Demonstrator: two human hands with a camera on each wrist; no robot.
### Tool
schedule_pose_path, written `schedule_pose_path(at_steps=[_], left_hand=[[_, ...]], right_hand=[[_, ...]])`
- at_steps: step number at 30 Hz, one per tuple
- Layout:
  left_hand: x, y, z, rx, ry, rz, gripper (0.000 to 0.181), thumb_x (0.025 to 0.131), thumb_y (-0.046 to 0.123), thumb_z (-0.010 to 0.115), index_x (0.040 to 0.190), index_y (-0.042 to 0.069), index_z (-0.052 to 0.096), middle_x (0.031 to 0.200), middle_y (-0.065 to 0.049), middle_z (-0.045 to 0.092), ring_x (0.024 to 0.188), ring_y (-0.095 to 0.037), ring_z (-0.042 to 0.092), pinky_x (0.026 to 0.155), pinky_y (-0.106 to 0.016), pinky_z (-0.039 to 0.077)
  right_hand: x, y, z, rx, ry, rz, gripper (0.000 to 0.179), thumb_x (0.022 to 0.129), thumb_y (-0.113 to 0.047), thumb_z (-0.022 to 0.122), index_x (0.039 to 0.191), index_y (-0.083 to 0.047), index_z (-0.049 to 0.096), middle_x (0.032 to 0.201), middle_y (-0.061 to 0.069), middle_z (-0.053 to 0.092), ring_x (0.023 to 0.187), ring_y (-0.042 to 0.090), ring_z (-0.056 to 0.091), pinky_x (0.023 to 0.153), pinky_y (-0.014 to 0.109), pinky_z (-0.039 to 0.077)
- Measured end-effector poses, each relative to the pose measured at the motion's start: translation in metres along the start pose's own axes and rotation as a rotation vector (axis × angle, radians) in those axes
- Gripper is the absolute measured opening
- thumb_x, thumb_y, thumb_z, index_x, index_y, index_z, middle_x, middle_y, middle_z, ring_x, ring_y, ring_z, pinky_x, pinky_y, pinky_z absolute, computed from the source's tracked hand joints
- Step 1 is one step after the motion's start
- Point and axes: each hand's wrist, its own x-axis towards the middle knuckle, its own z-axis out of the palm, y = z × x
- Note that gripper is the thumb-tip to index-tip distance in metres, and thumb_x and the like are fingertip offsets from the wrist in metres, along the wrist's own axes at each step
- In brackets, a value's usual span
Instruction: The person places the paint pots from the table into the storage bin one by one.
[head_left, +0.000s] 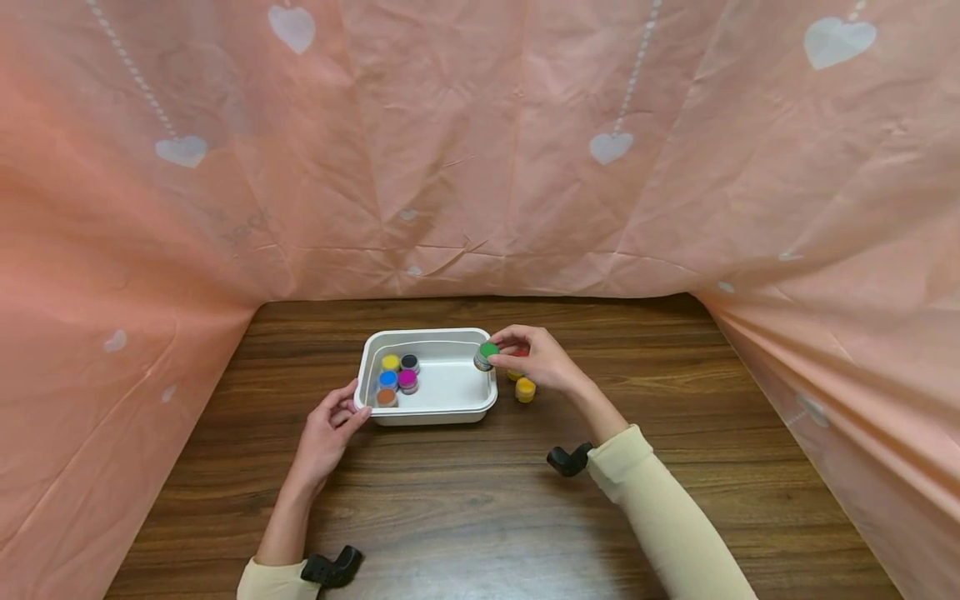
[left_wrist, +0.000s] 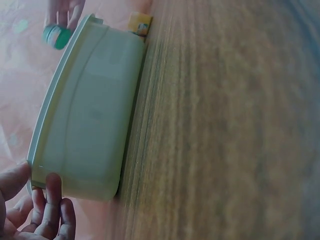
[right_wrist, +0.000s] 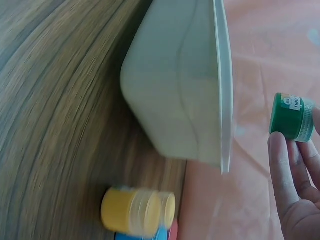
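Observation:
A white rectangular tray (head_left: 450, 383) stands on the table. My left hand (head_left: 324, 437) grips its near left corner, thumb on the rim and fingers under it. Between thumb and fingertips my right hand (head_left: 543, 360) pinches a small green paint jar (head_left: 487, 352), raised at the tray's right rim; the right wrist view shows its label and clear lid. Inside the tray, toward the left, sit a yellow jar (head_left: 391, 362), a black jar (head_left: 409, 362), a blue jar (head_left: 387, 379), a magenta jar (head_left: 407, 381) and an orange-brown jar (head_left: 386, 397).
Right of the tray, an orange-yellow jar (head_left: 525, 390) stands on the wooden table (head_left: 442, 500), with others partly hidden under my right hand. Blue and red edges show beside it in the right wrist view. A pink curtain (head_left: 480, 167) with white hearts encloses the back and sides.

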Motion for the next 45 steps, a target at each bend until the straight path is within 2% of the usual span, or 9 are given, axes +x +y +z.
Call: schedule_pose_path(at_steps=[3, 10, 20, 24, 30, 37, 45], left_hand=[[0.0, 0.0, 0.0, 0.0, 0.0, -0.001, 0.058, 0.101, 0.009, 0.068, 0.153, 0.001, 0.047, 0.108, -0.01, 0.054, 0.09, -0.002, 0.061, 0.079, -0.014, 0.052], [0.001, 0.001, 0.0, 0.013, -0.003, -0.008, 0.057, 0.101, 0.01, 0.068, 0.153, 0.001, 0.046, 0.108, -0.011, 0.053, 0.09, -0.002, 0.06, 0.078, -0.016, 0.051], [0.001, 0.002, -0.001, 0.014, -0.002, -0.011, 0.058, 0.101, 0.009, 0.067, 0.154, 0.001, 0.046, 0.108, -0.009, 0.053, 0.09, -0.003, 0.061, 0.078, -0.016, 0.052], [0.001, 0.002, -0.002, 0.012, -0.001, -0.013, 0.058, 0.101, 0.01, 0.068, 0.154, 0.001, 0.046, 0.108, -0.01, 0.053, 0.09, -0.003, 0.061, 0.078, -0.016, 0.052], [0.001, 0.004, -0.002, 0.004, -0.006, -0.021, 0.058, 0.101, 0.011, 0.068, 0.154, 0.002, 0.046, 0.109, -0.011, 0.053, 0.092, -0.005, 0.061, 0.078, -0.015, 0.051], [0.001, 0.002, -0.001, -0.006, -0.005, -0.01, 0.058, 0.101, 0.009, 0.068, 0.154, 0.001, 0.046, 0.108, -0.01, 0.052, 0.091, -0.003, 0.06, 0.077, -0.015, 0.051], [0.002, 0.001, -0.002, 0.009, -0.007, -0.008, 0.057, 0.101, 0.01, 0.067, 0.154, 0.0, 0.046, 0.108, -0.011, 0.052, 0.091, -0.004, 0.06, 0.076, -0.016, 0.05]], right_hand=[[0.006, -0.002, 0.008, 0.001, -0.02, -0.018, 0.031, 0.096, -0.016, 0.076, 0.124, -0.003, 0.07, 0.117, 0.015, 0.072, 0.107, 0.028, 0.07, 0.086, 0.031, 0.058], [0.018, -0.006, 0.026, 0.045, -0.047, 0.004, 0.029, 0.095, -0.015, 0.077, 0.122, -0.004, 0.071, 0.116, 0.014, 0.072, 0.104, 0.024, 0.07, 0.083, 0.038, 0.057], [0.029, -0.007, 0.049, 0.07, -0.058, 0.011, 0.031, 0.094, -0.014, 0.078, 0.122, -0.004, 0.071, 0.116, 0.013, 0.072, 0.105, 0.026, 0.069, 0.086, 0.027, 0.055], [0.034, -0.008, 0.059, 0.064, -0.073, -0.005, 0.029, 0.094, -0.011, 0.078, 0.12, -0.001, 0.072, 0.116, 0.013, 0.071, 0.103, 0.025, 0.069, 0.084, 0.025, 0.054], [0.044, -0.006, 0.073, 0.035, -0.103, -0.053, 0.027, 0.094, -0.009, 0.077, 0.117, 0.002, 0.072, 0.115, 0.017, 0.071, 0.102, 0.03, 0.069, 0.082, 0.023, 0.053], [0.051, -0.005, 0.089, 0.013, -0.135, -0.027, 0.029, 0.094, -0.012, 0.078, 0.12, 0.0, 0.071, 0.115, 0.015, 0.072, 0.106, 0.033, 0.069, 0.079, 0.02, 0.051], [0.059, -0.001, 0.103, 0.062, -0.154, 0.008, 0.03, 0.091, -0.007, 0.08, 0.117, 0.003, 0.071, 0.112, 0.018, 0.073, 0.092, 0.02, 0.07, 0.077, 0.022, 0.054]])
